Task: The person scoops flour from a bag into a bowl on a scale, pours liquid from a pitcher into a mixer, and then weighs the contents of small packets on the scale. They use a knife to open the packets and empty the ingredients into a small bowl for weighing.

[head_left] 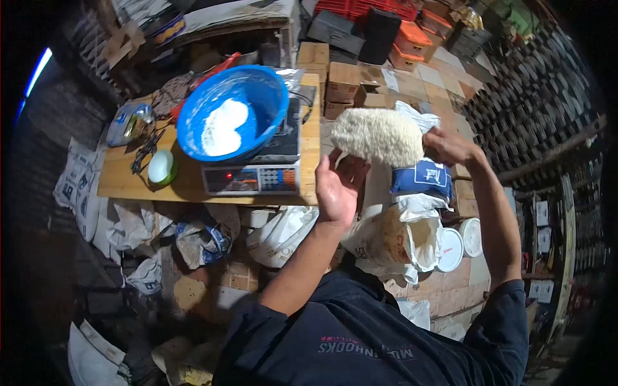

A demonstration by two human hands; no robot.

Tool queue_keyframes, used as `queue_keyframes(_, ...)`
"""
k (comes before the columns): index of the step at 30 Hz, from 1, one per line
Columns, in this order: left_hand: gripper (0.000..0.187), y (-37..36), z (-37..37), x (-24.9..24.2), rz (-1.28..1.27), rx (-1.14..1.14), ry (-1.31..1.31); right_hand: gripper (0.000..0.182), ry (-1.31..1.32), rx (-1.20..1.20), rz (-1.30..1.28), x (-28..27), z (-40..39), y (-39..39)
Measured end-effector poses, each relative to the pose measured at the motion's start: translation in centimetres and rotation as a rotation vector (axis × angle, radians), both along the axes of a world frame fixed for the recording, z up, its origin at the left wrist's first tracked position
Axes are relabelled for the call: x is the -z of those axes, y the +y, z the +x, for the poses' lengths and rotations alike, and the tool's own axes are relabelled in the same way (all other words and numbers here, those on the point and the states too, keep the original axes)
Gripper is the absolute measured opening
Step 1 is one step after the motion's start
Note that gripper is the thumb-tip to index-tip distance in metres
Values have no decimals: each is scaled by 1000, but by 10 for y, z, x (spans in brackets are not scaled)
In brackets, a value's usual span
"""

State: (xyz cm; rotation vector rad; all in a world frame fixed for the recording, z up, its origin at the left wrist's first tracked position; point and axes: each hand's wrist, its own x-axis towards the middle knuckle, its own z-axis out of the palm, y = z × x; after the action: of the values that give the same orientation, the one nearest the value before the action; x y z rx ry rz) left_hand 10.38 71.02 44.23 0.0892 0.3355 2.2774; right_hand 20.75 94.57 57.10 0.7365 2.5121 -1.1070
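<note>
A bag (380,136) full of pale, crumbly material is held up right of the table. My right hand (447,145) is closed on its gathered white end. My left hand (341,186) is under the bag's left end, palm up with fingers spread; whether it touches the bag I cannot tell. On the wooden table, a blue basin (262,103) holds white powder (225,127) and rests on a digital scale (251,179) with a lit red display. A green cup with a whitish top (161,167) stands left of the scale.
Below the bag are a blue printed bag (421,179) and an open white sack (421,235). White round lids (449,249) lie beside the sack. Cardboard boxes (343,80) and orange containers (412,37) stand behind. A slatted rack (537,96) rises at right.
</note>
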Motion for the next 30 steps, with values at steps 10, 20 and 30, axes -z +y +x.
queue_keyframes(10,41,-200,-106,33,-384,-708,70,42,62,-334,62,-5,-207,-69)
queue_keyframes(20,34,-288,-146,33,-394,-1004,-94,53,192,-514,734,77,-331,-137)
queue_keyframes(30,26,-292,-140,39,-405,-1033,-98,18,533,-623,1284,106,-322,-154)
